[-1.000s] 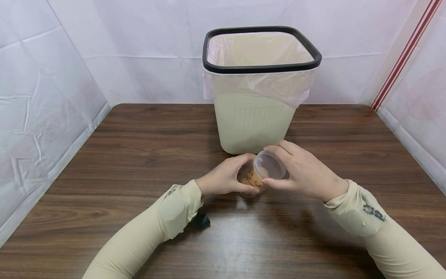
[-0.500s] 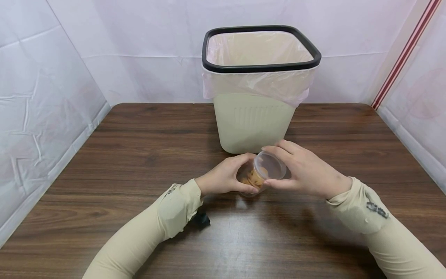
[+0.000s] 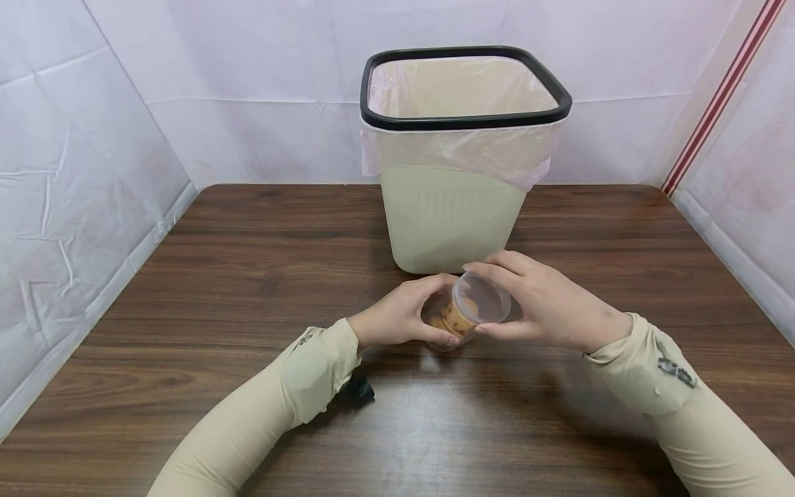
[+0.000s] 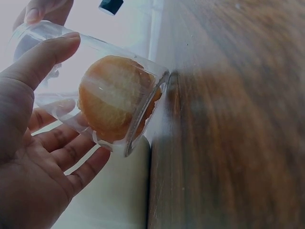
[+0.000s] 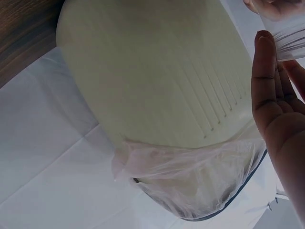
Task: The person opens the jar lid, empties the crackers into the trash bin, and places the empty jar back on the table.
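A clear plastic jar [image 3: 456, 321] with round brown cookies [image 4: 114, 93] inside stands tilted, its lower edge at the table. My left hand [image 3: 400, 314] grips the jar's body, thumb on the near side and fingers on the far side, as the left wrist view also shows. Around the rim of the translucent round lid [image 3: 487, 297] my right hand [image 3: 540, 300] holds thumb and fingers. In the right wrist view, that hand's fingers [image 5: 264, 67] touch the ribbed clear edge [image 5: 291, 44]; most of the jar is out of that frame.
Right behind the hands stands a tall cream trash bin [image 3: 453, 214] with a black rim [image 3: 466, 123] and a pinkish liner bag [image 3: 522, 155]. The dark wooden table [image 3: 261, 276] borders white sheeting. A small black object [image 3: 358, 392] shows beneath my left sleeve.
My right hand turns slightly around the lid's rim, its fingertips shifting left and its wrist a little right. My left hand and the jar stay put.
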The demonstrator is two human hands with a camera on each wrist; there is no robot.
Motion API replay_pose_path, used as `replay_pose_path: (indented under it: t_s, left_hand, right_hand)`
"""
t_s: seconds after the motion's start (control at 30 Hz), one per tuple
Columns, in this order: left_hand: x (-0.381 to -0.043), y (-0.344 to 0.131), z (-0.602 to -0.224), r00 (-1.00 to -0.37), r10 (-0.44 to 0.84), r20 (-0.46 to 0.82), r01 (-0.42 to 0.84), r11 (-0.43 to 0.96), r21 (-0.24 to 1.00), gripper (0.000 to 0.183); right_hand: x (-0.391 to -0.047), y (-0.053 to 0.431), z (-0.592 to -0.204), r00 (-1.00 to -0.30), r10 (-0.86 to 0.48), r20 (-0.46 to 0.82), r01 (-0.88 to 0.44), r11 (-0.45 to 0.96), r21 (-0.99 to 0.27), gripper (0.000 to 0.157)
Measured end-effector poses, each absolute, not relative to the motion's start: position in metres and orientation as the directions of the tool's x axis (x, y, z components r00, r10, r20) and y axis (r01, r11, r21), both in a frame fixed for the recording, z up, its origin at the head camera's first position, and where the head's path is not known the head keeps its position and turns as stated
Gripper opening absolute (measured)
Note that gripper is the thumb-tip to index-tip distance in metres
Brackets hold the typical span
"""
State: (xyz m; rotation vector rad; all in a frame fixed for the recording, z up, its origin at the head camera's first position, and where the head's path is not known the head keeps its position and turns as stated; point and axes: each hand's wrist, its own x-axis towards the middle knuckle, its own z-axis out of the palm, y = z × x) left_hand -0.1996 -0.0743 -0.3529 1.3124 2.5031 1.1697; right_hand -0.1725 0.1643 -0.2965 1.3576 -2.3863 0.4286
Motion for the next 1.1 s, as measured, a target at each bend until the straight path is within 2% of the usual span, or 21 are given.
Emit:
replay_pose_path:
  t_s: [0.43, 1.1]
  left_hand:
    - [-0.1988, -0.0738, -0.3519, -0.614, 0.749, 0.248, 0.665, 0.321, 0.675, 0.070]
    - [-0.2012, -0.0777, -0.3499, -0.543, 0.816, 0.200, 0.673, 0.281, 0.684, 0.068]
  right_hand:
    - [-0.1721, 0.1652, -0.2963, -0.412, -0.781, 0.470, -0.897, 0.439, -0.058, 0.065]
    - [-0.1688, 0.1644, -0.2924, -0.375, -0.812, 0.446, -0.922, 0.379, -0.084, 0.069]
